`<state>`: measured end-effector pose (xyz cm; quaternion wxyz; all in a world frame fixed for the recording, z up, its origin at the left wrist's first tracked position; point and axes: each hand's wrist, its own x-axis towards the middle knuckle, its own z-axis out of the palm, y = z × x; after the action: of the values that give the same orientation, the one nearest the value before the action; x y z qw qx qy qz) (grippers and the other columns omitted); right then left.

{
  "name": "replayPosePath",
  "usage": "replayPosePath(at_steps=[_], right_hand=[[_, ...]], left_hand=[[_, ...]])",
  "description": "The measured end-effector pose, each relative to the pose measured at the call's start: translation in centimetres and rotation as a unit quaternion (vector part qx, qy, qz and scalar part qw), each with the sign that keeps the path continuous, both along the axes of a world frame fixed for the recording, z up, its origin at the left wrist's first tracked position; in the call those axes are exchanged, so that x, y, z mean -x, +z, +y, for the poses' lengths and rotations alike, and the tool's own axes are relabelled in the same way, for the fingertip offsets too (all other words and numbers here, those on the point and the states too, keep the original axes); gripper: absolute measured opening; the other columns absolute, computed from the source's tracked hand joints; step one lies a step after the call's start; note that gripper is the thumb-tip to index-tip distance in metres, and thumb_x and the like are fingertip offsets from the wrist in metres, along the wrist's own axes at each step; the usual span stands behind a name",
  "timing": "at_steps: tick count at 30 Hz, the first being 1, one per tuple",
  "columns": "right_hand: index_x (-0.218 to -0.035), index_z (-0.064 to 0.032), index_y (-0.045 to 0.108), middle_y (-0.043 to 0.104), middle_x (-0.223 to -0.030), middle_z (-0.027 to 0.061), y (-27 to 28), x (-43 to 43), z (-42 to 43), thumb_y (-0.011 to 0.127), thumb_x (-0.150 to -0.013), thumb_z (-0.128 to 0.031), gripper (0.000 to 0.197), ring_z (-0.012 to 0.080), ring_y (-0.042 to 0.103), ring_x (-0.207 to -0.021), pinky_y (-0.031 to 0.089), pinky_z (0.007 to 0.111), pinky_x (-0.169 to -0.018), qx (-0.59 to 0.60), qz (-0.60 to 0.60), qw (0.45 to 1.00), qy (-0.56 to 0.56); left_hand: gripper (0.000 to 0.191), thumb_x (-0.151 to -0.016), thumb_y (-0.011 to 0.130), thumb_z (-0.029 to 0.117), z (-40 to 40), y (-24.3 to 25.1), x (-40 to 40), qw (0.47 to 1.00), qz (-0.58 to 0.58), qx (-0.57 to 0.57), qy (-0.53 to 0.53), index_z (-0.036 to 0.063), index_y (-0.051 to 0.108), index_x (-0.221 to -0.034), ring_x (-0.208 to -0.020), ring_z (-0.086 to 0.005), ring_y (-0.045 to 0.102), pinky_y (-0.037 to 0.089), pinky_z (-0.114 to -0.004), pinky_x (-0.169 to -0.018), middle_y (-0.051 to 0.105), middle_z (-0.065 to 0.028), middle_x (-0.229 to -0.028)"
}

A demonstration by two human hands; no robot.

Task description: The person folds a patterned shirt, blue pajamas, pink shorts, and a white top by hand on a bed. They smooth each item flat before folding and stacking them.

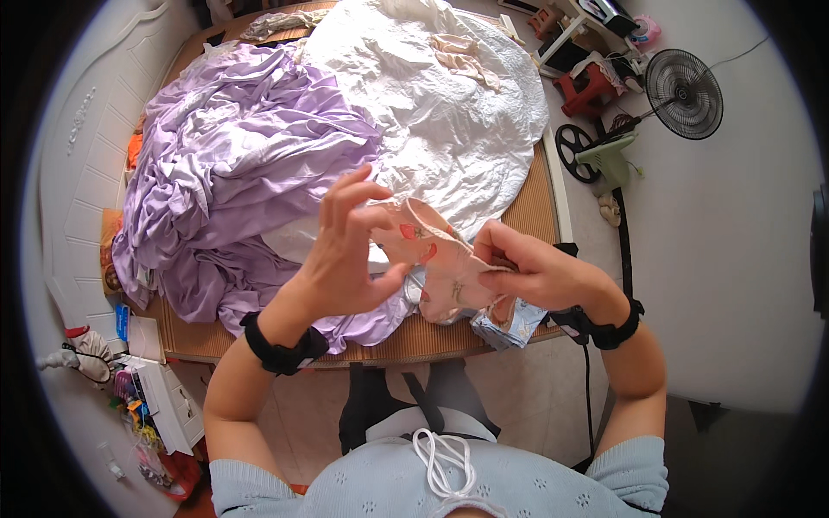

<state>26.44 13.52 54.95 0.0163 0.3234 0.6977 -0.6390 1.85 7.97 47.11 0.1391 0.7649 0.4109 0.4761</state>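
Note:
A small pink cloth garment with red fruit prints and an elastic-looking edge hangs in the air above the near edge of the bed. Its right end is pinched between the thumb and fingers of my right hand. At its left end is my left hand, thumb and fingers spread apart; whether a fingertip touches the cloth is unclear. Below my right hand, a folded light-blue printed cloth lies at the mat's edge, with part of an orange-pink cloth beside it.
A crumpled lilac sheet covers the bed's left side, a white quilted cover its right. Beige cloth lies on the cover. Under them is a brown slatted mat. A standing fan and red stool are at right.

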Motion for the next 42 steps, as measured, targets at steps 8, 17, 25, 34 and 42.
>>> replayPosePath(at_steps=[8,17,25,34,42], right_hand=[[-0.084,-0.0024,0.053,0.055,-0.073,0.0092,1.7,4.3,-8.9,0.061,-0.069,0.004,0.019,0.0220,0.056,-0.063,0.045,0.030,-0.056,-0.237,-0.008,0.971,0.027],[-0.082,-0.0033,0.061,0.059,-0.079,0.0070,-0.6,2.3,-10.9,0.062,-0.061,0.005,0.023,0.0199,0.057,-0.067,0.048,0.028,-0.059,-0.321,0.088,0.942,0.039],[-0.079,-0.0029,0.058,0.057,-0.075,0.0071,-1.2,-1.4,-10.7,0.065,-0.064,0.003,0.017,0.0192,0.055,-0.059,0.046,0.027,-0.053,-0.390,0.097,0.916,-0.021],[-0.088,0.0011,0.055,0.058,-0.074,0.0082,-2.7,-5.2,-9.4,0.054,-0.067,0.005,0.021,0.0142,0.053,-0.063,0.045,0.027,-0.060,-0.300,0.045,0.947,-0.108],[-0.090,0.0021,0.057,0.058,-0.073,0.0101,-6.3,-5.1,-10.0,0.050,-0.070,0.007,0.022,0.0148,0.056,-0.067,0.046,0.028,-0.061,-0.260,0.031,0.962,-0.079]], left_hand=[[0.016,-0.064,0.068,0.010,-8.0,-0.9,1.1,0.986,0.004,-0.001,-0.165,0.0105,0.055,-0.072,-0.115,-0.0313,0.048,0.038,-0.044,-0.095,0.056,-0.0078,-0.107],[0.011,-0.071,0.057,0.018,-10.3,0.1,0.8,0.958,0.009,0.182,-0.222,0.0072,0.056,-0.069,-0.126,-0.0308,0.040,0.014,-0.059,-0.107,0.056,-0.0096,-0.112],[0.018,-0.072,0.069,0.018,-11.0,1.3,-3.6,0.937,0.015,0.319,-0.144,0.0047,0.058,-0.075,-0.074,-0.0232,0.058,0.045,-0.033,-0.066,0.054,-0.0071,-0.077],[0.018,-0.075,0.071,0.020,-9.8,3.1,-5.6,0.971,0.048,0.235,-0.005,0.0031,0.064,-0.073,-0.061,-0.0246,0.058,0.046,-0.031,-0.055,0.058,-0.0092,-0.072],[0.014,-0.075,0.070,0.017,-8.3,4.5,-6.1,0.976,0.095,0.190,-0.044,0.0031,0.068,-0.077,-0.048,-0.0202,0.052,0.041,-0.031,-0.047,0.053,-0.0078,-0.064]])
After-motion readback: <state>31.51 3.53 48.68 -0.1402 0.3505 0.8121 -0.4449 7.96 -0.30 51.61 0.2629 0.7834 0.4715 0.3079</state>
